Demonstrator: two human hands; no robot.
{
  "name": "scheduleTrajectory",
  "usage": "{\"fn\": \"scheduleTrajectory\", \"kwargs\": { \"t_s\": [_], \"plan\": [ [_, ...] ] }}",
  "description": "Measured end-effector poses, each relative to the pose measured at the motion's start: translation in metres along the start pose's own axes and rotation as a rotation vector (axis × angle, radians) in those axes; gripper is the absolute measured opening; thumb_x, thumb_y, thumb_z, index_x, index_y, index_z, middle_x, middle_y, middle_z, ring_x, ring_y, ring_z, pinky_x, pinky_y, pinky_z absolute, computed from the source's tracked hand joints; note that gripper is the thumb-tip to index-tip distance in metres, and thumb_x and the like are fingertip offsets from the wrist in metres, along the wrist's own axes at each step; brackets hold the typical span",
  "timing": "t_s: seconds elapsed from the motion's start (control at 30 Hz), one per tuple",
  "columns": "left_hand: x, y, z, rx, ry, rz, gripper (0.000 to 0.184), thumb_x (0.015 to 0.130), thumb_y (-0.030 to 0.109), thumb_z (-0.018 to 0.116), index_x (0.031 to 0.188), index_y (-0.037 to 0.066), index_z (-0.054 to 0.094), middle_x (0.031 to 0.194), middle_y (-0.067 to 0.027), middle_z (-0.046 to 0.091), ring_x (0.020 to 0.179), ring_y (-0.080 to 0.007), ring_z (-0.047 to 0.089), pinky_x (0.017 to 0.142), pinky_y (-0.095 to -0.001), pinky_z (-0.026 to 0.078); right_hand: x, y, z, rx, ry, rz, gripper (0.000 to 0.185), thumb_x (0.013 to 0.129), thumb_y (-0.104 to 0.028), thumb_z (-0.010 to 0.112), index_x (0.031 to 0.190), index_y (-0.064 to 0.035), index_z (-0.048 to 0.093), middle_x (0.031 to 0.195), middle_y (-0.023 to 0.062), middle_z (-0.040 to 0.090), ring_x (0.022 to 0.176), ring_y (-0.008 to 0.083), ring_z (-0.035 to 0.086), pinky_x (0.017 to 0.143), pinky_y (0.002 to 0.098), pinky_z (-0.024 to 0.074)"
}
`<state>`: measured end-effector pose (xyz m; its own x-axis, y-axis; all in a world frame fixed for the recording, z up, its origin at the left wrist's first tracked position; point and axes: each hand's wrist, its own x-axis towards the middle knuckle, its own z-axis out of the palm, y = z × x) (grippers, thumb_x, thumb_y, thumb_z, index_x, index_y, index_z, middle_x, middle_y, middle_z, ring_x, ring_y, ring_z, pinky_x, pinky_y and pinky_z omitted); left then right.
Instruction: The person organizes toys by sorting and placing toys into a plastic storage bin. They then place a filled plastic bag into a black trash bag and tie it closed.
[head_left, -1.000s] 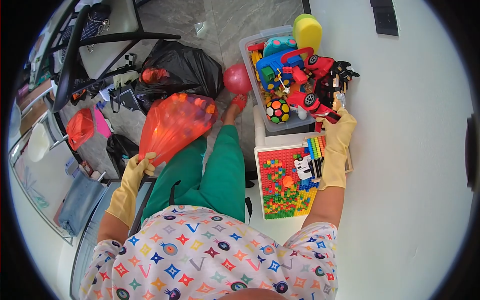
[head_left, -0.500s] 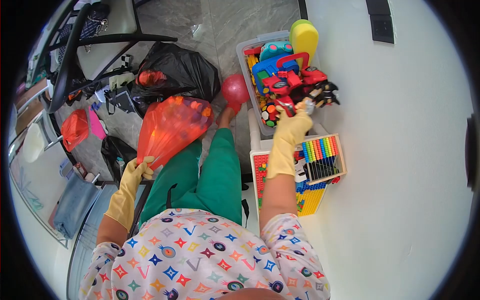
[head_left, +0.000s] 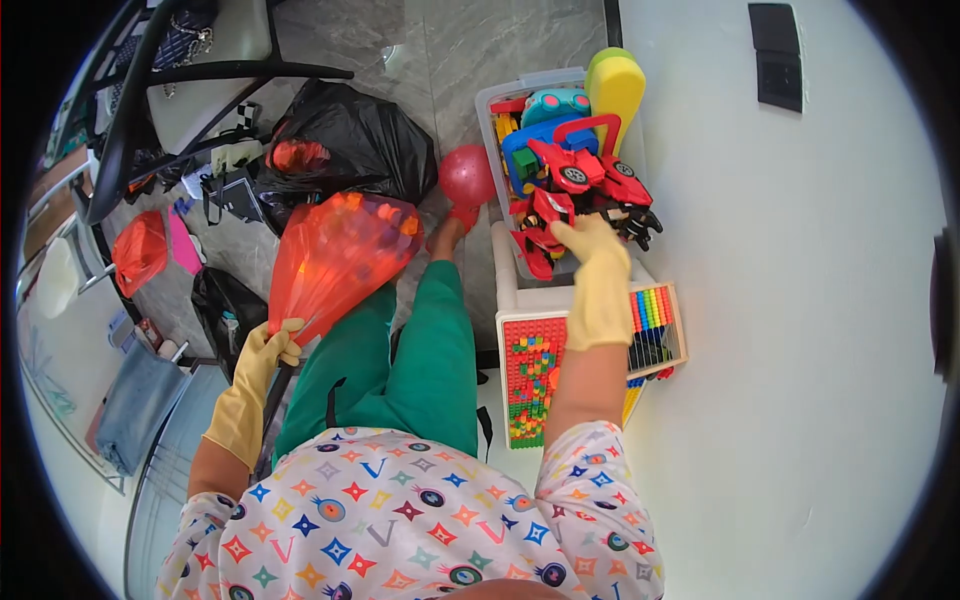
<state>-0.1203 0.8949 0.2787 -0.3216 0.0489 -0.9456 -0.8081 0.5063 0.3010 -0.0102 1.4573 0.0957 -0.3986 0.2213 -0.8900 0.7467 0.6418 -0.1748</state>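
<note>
My left hand [head_left: 272, 350], in a yellow rubber glove, pinches the gathered end of a translucent red plastic bag [head_left: 340, 255] with colourful items inside. My right hand [head_left: 592, 250], also gloved, is over the near end of a clear plastic bin [head_left: 488, 120], its fingers against red toy pieces [head_left: 545, 225]; whether it grips one is hidden. The bin is heaped with toys, among them a red toy car [head_left: 570, 170], a blue toy, and a yellow-green piece [head_left: 615, 88]. Black toy parts [head_left: 632, 222] lie beside the fingers.
A white table [head_left: 515, 385] with coloured building studs stands nearer me, with an abacus [head_left: 655, 325] on it. A pink ball [head_left: 467, 175] and black bag [head_left: 360, 140] lie on the floor. A chair [head_left: 215, 80] is at upper left; a wall [head_left: 790, 320] runs along the right.
My right hand first moved left with the red toys, then slightly right. The toys now lie over the bin's near end, covering the multicoloured ball. My left hand keeps hold of the red bag.
</note>
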Motion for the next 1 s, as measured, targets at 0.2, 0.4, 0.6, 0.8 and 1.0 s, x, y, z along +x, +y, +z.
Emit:
{"fn": "scheduleTrajectory", "kwargs": {
  "t_s": [0.2,0.4,0.6,0.8,1.0],
  "plan": [
    [0.002,0.006,0.001,0.000,0.029,-0.013,0.034,0.104,0.017,0.056,0.126,-0.007,0.064,0.079,-0.0077,0.066,0.067,-0.0142,0.060,0.068,-0.0275,0.051,0.035,-0.049,-0.114,0.240,0.848,0.078,0.084,0.078,-0.053,0.082,0.144,-0.0057,0.058,0.144,0.0247,0.058,0.137,0.0397,0.053,0.112,0.0438,0.0447],
    [0.002,0.009,0.015,-0.064,0.065,-0.033,0.032,0.103,0.016,0.056,0.124,-0.006,0.066,0.079,-0.0071,0.067,0.069,-0.0141,0.062,0.068,-0.0275,0.051,0.106,-0.102,-0.173,-0.243,0.819,0.092,0.099,0.078,-0.046,0.087,0.159,-0.0184,0.038,0.165,0.0155,0.036,0.151,0.0312,0.036,0.118,0.0400,0.0387],
    [0.009,0.003,0.019,-0.040,0.114,-0.128,0.031,0.102,0.013,0.053,0.122,-0.006,0.067,0.078,-0.0081,0.069,0.067,-0.0148,0.063,0.066,-0.0270,0.052,0.175,-0.085,-0.172,-0.311,0.663,0.024,0.087,0.078,-0.043,0.087,0.151,-0.0172,0.048,0.147,0.0173,0.055,0.133,0.0374,0.055,0.109,0.0450,0.0480],
    [0.017,-0.007,0.017,-0.087,0.078,-0.171,0.033,0.101,0.013,0.053,0.123,-0.007,0.067,0.078,-0.0093,0.069,0.067,-0.0160,0.064,0.066,-0.0274,0.052,0.163,-0.041,-0.157,-0.358,0.846,0.013,0.076,0.079,-0.048,0.084,0.142,-0.0136,0.057,0.137,0.0161,0.063,0.127,0.0366,0.059,0.104,0.0457,0.0498],
    [0.022,-0.011,0.018,-0.121,0.110,-0.127,0.033,0.101,0.014,0.053,0.122,-0.009,0.065,0.074,-0.0111,0.068,0.062,-0.0173,0.063,0.062,-0.0294,0.053,0.186,-0.160,-0.142,-0.574,0.735,-0.559,0.048,0.090,-0.046,0.072,0.117,-0.0057,0.071,0.137,0.0189,0.063,0.131,0.0358,0.056,0.111,0.0485,0.0424]
  ]
}}
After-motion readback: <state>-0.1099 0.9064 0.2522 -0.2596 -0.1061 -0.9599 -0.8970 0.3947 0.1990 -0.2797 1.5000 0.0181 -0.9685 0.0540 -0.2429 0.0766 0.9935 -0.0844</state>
